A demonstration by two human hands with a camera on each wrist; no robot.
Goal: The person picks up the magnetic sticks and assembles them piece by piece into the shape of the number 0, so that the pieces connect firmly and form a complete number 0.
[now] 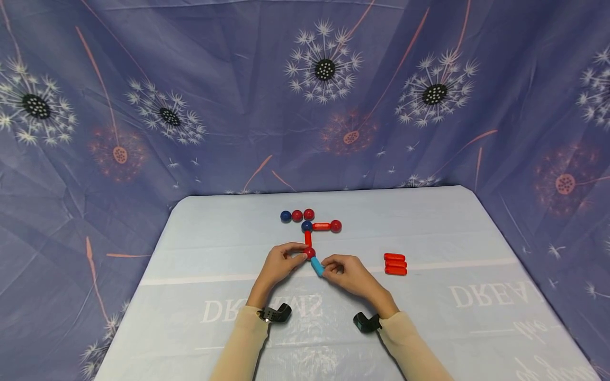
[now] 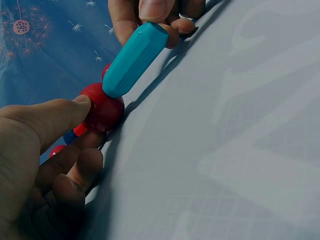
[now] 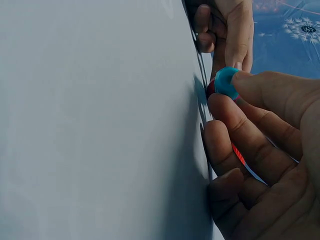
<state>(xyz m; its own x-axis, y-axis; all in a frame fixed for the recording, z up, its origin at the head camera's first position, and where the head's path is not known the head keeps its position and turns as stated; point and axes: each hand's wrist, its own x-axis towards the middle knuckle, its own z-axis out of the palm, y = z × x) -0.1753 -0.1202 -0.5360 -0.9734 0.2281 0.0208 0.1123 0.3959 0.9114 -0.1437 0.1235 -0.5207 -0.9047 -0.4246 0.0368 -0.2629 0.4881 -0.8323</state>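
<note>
My left hand pinches a red ball between thumb and fingers at the near end of a joined piece. From that ball a red rod runs back to a dark blue ball. A second red rod leads right from the blue ball to another red ball. My right hand pinches the outer end of a light blue rod. The rod's other end touches the red ball in my left hand; whether it is fixed there I cannot tell.
Behind the joined piece, a loose dark blue ball and two red balls sit in a row. Several red rods lie stacked side by side to the right. A white cloth covers the table, and a purple flowered curtain hangs behind.
</note>
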